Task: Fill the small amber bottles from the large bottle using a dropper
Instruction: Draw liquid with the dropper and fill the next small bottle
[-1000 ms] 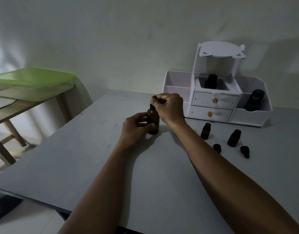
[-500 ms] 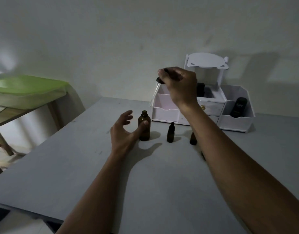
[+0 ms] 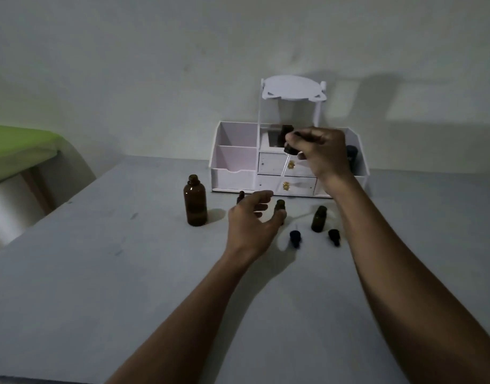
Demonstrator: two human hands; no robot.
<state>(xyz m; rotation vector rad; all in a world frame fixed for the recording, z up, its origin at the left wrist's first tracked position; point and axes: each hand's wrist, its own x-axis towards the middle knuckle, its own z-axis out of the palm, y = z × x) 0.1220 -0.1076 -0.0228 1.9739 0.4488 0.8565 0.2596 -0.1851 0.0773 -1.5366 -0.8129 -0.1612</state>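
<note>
I note the large bottle (image 3: 195, 200) and small bottles (image 3: 319, 218) as glossy amber glass, the dropper (image 3: 286, 162) as a clear glass tube under a dark rubbery bulb, the organizer (image 3: 235, 159) as smooth white plastic-like board with shiny gold-coloured knobs (image 3: 291, 164), and the table (image 3: 100, 273) as matt, scuffed grey.

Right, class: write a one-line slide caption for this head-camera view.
Right hand holds a glass dropper above a small amber bottle as the left hand reaches for it.
</note>
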